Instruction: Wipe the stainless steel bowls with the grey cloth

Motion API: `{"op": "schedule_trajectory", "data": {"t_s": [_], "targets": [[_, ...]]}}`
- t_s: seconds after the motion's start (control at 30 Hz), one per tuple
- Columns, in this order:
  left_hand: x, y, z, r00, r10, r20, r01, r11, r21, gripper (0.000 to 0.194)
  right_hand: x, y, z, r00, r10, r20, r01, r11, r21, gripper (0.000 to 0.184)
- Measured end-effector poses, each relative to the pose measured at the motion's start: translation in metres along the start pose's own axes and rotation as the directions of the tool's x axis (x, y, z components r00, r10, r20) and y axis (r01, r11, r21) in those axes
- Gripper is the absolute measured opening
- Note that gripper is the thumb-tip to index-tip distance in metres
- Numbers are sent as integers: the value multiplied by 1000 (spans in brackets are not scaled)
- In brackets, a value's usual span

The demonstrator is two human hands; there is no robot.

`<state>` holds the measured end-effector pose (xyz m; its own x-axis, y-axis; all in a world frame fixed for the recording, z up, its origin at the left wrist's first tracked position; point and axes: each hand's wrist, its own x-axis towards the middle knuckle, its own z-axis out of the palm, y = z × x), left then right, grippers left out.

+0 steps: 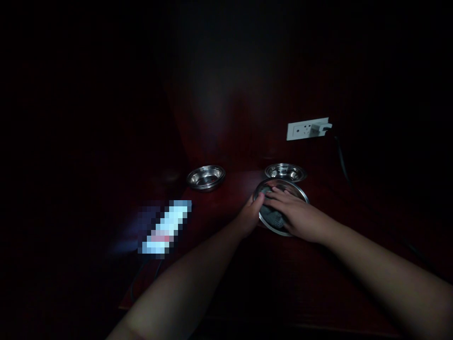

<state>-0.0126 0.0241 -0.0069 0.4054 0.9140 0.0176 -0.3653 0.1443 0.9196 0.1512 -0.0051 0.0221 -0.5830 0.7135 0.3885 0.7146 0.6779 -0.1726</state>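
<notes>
**Steel bowl tilted between two hands, dark cloth inside**

Just right of the frame's centre, the bowl (300, 188) is held by the left hand (249, 216) at its left edge; the thumb is laid over the rim, the other fingers are hidden. The right hand (307, 220) is spread over the cloth (272, 217), its fingers slightly apart. Whether the bowl's base is borne by the table (230, 203) cannot be told.

The bowl is judged light and stiff, hard to break, but slippery if wet; it is best taken by its rim, thumb inside and fingers beneath. The cloth looks soft and limp, best gathered in a loose pinch.

At the lower left, a blurred bright screen (169, 225) is seen. Farther off, a left bowl (205, 186) stands left of centre, and a rear bowl (284, 172) just behind the tilted one. At the upper right, a plug (319, 127) is fitted in a socket (297, 131).
</notes>
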Motion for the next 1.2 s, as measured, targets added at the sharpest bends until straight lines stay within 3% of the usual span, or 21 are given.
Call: {"op": "schedule_trajectory", "data": {"t_s": [0.17,0.5,0.6,0.7,0.8,0.9,1.03,1.1,1.2], "targets": [[-1,1,2,999,-25,-30,25,1000,5,57,5,2,1,999,13,-47,-22,981,-192,57],[0,3,3,998,-6,-66,2,999,-49,47,7,-1,-12,991,115,-76,-133,936,-326,43],[-2,4,5,998,-10,-59,5,997,-73,48,7,-2,-16,979,54,-198,-108,955,-275,36],[-2,4,4,1000,-1,-26,-1,995,-96,51,6,-1,-20,930,-11,-368,-66,978,-196,36],[1,2,2,999,31,-10,-31,996,-81,52,5,-1,-23,902,-30,-431,-69,975,-212,35],[2,0,0,999,35,-31,-37,997,-62,53,6,-3,-24,930,13,-369,-120,956,-267,26],[2,-1,0,997,10,-82,-14,999,-47,51,9,-8,-22,995,47,-91,-66,975,-214,23],[3,-2,-1,994,6,-107,-10,999,-33,50,9,-11,-21,997,73,38,-67,986,-151,23],[5,-4,-3,991,72,-108,-75,997,-22,49,8,-13,-22,984,134,121,-120,986,-115,19]]}}
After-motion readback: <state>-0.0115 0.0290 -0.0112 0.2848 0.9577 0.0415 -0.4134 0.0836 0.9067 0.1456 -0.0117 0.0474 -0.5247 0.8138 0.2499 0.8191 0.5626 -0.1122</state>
